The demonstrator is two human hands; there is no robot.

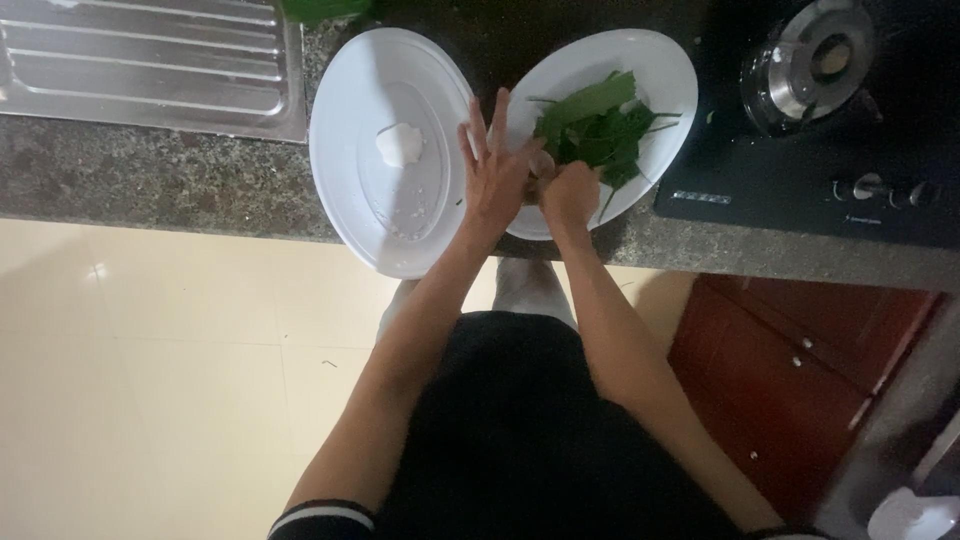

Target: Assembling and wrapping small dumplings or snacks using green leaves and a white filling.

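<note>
Hands are working together at the leaf plate (668, 70): left hand (495, 170) is spreading open, right hand (568, 192) is pinching leafy greens (598, 128); the next pluck likely needs a firm stem grip.

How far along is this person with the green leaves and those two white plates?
Looks done: a pile of green leaves lies on the right plate. In hand: both hands, left hand and right hand, meet over a small, hidden piece at its edge. Left: more greens wait behind the left plate.
</note>
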